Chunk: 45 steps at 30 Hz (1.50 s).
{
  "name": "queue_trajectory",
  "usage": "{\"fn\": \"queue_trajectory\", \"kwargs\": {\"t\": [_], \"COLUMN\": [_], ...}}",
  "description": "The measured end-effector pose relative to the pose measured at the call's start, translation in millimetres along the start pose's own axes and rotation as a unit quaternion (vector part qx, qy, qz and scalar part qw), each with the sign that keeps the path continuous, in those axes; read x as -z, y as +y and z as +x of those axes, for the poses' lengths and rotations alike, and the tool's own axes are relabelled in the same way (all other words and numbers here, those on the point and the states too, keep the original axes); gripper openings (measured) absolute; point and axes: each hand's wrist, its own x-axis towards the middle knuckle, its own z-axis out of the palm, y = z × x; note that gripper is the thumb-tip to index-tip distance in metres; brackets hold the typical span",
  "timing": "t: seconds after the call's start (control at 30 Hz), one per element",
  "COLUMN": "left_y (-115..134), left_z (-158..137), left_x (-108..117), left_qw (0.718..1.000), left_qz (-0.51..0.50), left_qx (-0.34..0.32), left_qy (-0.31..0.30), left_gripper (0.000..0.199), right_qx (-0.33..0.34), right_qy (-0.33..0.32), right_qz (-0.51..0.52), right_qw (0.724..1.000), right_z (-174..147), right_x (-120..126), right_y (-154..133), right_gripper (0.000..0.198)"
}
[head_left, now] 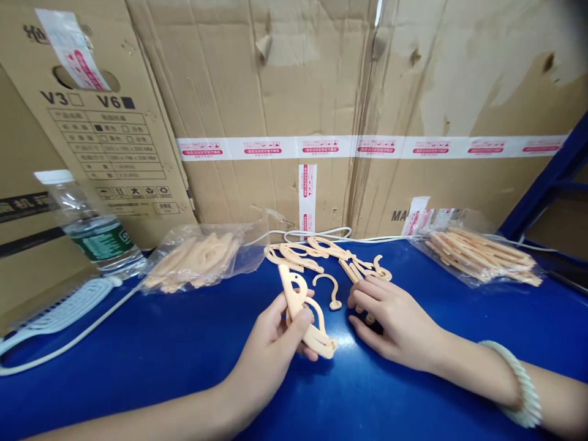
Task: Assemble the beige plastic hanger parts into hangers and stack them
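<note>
My left hand (287, 331) is closed around a beige plastic folding-hanger piece (294, 300), held tilted above the blue table. The piece has a straight arm, a looped end with a small hole and a curved part. My right hand (390, 318) rests low over the table, its fingers curled on several narrow beige hanger arms (351, 271), whose ends show above and below the fingers. Between the hands lies a loose beige hanger hook (334, 288). Behind it is a loose pile of similar hanger parts (294, 254).
Clear plastic bags of beige parts lie at the left (197, 260) and right (482, 254). A water bottle (96, 229), a pale blue hairbrush (82, 303) and a white cable (78, 340) are on the left. Cardboard boxes (257, 196) stand along the back of the blue table (184, 361).
</note>
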Motion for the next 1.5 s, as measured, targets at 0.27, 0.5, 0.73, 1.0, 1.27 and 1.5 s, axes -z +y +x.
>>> {"fn": "queue_trajectory", "kwargs": {"t": [0.27, 0.5, 0.73, 1.0, 1.27, 1.5], "left_y": [-0.7, -1.1, -1.2, 0.1, 4.1, 3.8], "left_z": [0.3, -1.1, -1.1, -0.9, -2.3, -3.2], "left_x": [0.5, 1.8, 2.0, 0.4, -1.1, -1.1], "left_qw": [1.000, 0.998, 0.998, 0.997, 0.997, 0.998], "left_qz": [0.013, 0.055, 0.055, 0.044, 0.047, 0.049], "left_qx": [0.005, -0.013, -0.016, 0.000, 0.002, -0.007], "left_qy": [-0.006, -0.023, -0.040, -0.067, -0.064, -0.047], "left_gripper": [0.059, 0.048, 0.039, 0.036, 0.036, 0.030], "right_qx": [0.016, 0.020, 0.038, 0.219, 0.275, 0.235], "right_qy": [0.009, 0.004, 0.070, 0.096, 0.113, 0.071], "right_qz": [-0.005, -0.002, 0.005, -0.080, -0.135, -0.116], "right_qw": [1.000, 1.000, 0.997, 0.968, 0.945, 0.962], "right_z": [-3.3, -6.0, -7.5, -8.1, -6.7, -6.1], "right_x": [0.3, 0.4, 2.9, 8.7, 14.4, 8.4], "right_y": [-3.0, -10.0, -11.7, -16.8, -26.2, -26.4], "right_gripper": [0.015, 0.015, 0.019, 0.041, 0.030, 0.025]}}
